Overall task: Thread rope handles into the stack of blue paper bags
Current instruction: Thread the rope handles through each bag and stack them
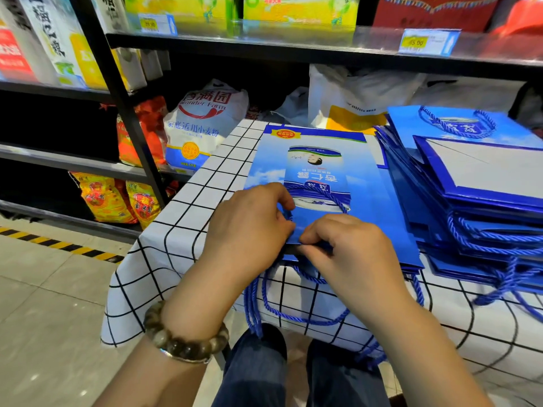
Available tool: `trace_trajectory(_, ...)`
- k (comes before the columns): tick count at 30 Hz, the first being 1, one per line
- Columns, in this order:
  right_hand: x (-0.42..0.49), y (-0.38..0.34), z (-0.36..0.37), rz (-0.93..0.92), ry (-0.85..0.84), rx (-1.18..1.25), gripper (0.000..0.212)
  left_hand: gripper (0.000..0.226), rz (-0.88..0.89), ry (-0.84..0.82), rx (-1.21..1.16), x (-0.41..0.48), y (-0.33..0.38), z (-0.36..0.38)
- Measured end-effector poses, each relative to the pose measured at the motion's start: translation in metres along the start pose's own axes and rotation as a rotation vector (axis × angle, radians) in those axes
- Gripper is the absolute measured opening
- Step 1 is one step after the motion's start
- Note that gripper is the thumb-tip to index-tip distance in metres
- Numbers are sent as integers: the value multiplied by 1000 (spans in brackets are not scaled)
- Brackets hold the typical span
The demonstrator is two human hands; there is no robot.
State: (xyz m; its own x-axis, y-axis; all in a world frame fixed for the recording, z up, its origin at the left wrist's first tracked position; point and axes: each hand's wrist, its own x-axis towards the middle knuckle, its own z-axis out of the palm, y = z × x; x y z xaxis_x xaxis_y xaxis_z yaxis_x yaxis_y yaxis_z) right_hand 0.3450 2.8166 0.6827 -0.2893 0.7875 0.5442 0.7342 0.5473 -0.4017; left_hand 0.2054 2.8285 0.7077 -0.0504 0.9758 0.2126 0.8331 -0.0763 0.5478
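Beaded bracelet (185, 342) is worn on the left wrist. Both hands are closed at the near edge of a flat blue paper bag (323, 183) laid on the checked worktop (188, 201): the left hand (249, 227) pinches a blue rope handle (317, 190), the right hand (349, 254) pinches the bag's rim. Loose ropes (264, 301) hang over the worktop edge. Finished bags (484, 183) are stacked just right.

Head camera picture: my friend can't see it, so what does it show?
Two hands, left hand and right hand, pinch the near edge of a flat blue paper bag on a checked tablecloth. Blue rope handles dangle below; more bags are stacked on the right.
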Motion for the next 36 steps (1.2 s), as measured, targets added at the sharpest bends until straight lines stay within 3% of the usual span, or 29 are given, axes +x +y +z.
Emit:
trace_trajectory(3, -1, 0, -2, -8, -40, -40, 6, 12, -36, 126, -42, 7, -6, 0)
trace_trajectory(5, -2, -2, -5, -19, -113, -54, 11, 11, -72, 114, -69, 12, -12, 0)
trace_trajectory(7, -1, 0, -15, 64, -182, 51, 21, 11, -76, 87, -48, 14, -15, 2)
trace_trajectory(9, 2, 8, -30, 177, -121, 83, 26, 13, -99, 127, -19, 15, -19, 0)
trace_trajectory(12, 8, 29, -50, 345, 68, -153, 24, 21, -153, 194, 151, 21, -32, -5)
trace_trajectory(16, 9, 35, -51, 515, -12, -397, 27, 38, -243, 105, 259, 28, -45, -3)
trace_trajectory(21, 4, 33, -44, 461, -203, -555, 36, 33, -256, 99, 156, 31, -52, -4)
trace_trajectory(23, -1, 34, -46, 348, -323, -517, 52, 30, -243, 90, 119, 30, -57, -7)
trace_trajectory(26, -6, 25, -47, 181, -540, -284, 96, 21, -217, 109, 22, 25, -66, -12)
trace_trajectory(28, -11, 24, -44, 109, -628, -248, 92, 17, -196, 118, -54, 22, -69, -13)
trace_trajectory(30, -16, 28, -42, 28, -585, -239, 84, 13, -143, 134, -71, 20, -73, -9)
trace_trajectory(32, -17, 30, -43, 23, -431, -120, 72, 8, -52, 136, -126, 17, -73, -9)
trace_trajectory(35, -13, 28, -52, -119, -165, -83, 48, 24, -77, 6, -586, 13, -60, -21)
trace_trajectory(36, -9, 26, -56, -163, -80, -79, 45, 39, -86, -60, -760, 12, -60, -28)
